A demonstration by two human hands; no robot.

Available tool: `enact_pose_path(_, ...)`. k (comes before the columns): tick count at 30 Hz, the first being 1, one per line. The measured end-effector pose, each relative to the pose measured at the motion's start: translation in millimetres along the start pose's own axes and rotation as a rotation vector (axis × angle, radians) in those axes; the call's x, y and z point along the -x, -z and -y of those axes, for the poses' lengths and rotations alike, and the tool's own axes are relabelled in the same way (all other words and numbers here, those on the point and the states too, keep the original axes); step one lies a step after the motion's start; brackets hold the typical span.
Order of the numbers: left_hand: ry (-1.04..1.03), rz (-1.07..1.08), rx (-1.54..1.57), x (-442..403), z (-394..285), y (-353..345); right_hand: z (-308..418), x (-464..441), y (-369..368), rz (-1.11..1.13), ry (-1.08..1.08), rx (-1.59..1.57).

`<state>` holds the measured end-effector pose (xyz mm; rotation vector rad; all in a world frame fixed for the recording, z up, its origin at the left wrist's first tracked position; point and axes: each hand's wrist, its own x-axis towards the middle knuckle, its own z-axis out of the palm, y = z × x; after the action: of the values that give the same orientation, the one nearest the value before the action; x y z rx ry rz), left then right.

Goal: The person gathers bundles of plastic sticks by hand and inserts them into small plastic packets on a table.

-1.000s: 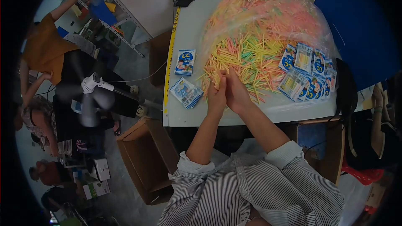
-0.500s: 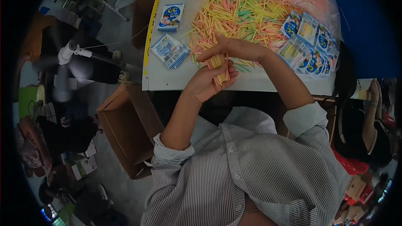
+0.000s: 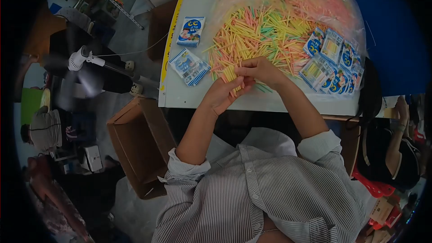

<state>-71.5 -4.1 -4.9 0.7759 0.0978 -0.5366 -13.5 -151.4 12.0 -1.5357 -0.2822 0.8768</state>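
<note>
In the head view, the left grip [image 3: 222, 94] is curled around a bundle of thin pastel sticks [image 3: 231, 75], its thumb laid across the near side. The right grip [image 3: 263, 70] is nearly closed, fingertips drawn together at the bundle's right edge; the sticks there are small and partly covered, so I cannot tell whether it has hold of one. Just beyond both grips lie loose sticks [image 3: 258, 31], spread from a clear plastic bag [image 3: 352, 11] farther off on the desk [image 3: 270, 103]. Near the left grip, on its left, rest two blue-and-white packets [image 3: 191, 31]. Well to the right of the right grip, a cluster of packets [image 3: 336, 74] lies overlapping.

The step in hand seems to be adjusting the bundle. It calls for a steady, light hold from the left grip: firm enough that no stick slides out, gentle enough not to snap pieces that look brittle. The right grip probably does best with fingertips alone, nudging ends level rather than squeezing the sides.
</note>
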Motion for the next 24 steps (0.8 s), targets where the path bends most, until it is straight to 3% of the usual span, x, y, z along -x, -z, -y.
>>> enact_pose_path(6,-0.003,-0.157,0.0,-17.6,-11.4,-10.8,-6.5,-10.4,19.7,-0.308,0.152,-0.077)
enact_pose_path(8,-0.014,-0.196,-0.015,-26.9,-16.4,-4.6,-4.3,-16.9,35.9,-0.49,0.394,-0.018)
enact_pose_path(10,-0.011,-0.233,-0.032,-32.5,-22.0,-5.2,2.8,-16.3,46.2,-0.482,0.325,0.126)
enact_pose_path(12,-0.095,-0.213,0.111,-39.4,-28.8,-9.7,7.5,-14.5,40.8,-0.977,0.751,0.999)
enact_pose_path(13,-0.096,-0.205,0.092,-43.6,-30.7,-9.8,8.7,-12.7,33.6,-0.996,0.759,0.991)
enact_pose_path(15,-0.193,-0.282,0.148,-55.6,-36.7,-11.5,11.9,-11.8,13.5,-0.79,0.726,0.302)
enact_pose_path(16,-0.2,-0.272,0.132,-58.7,-38.4,-19.3,12.3,-12.8,-0.6,-0.694,0.588,-0.234)
enact_pose_path(17,-0.328,-0.284,0.044,-62.1,-37.7,-28.9,17.1,-13.8,-10.1,-0.698,0.609,-0.24)
enact_pose_path(19,-0.461,-0.279,-0.06,-65.7,-37.7,-44.6,27.5,-13.9,-22.8,-0.506,0.168,-1.228)
enact_pose_path(21,-0.496,-0.393,-0.537,-64.7,-35.0,-54.5,32.7,-10.0,-31.3,-0.402,0.27,-1.299)
enact_pose_path(23,-0.502,-0.386,-0.566,-61.8,-31.4,-53.3,33.9,-10.2,-29.6,-0.298,0.356,-1.36)
enact_pose_path(24,-0.47,-0.374,-0.538,-57.6,-33.2,-51.7,29.9,-11.6,-24.2,-0.238,0.351,-1.224)
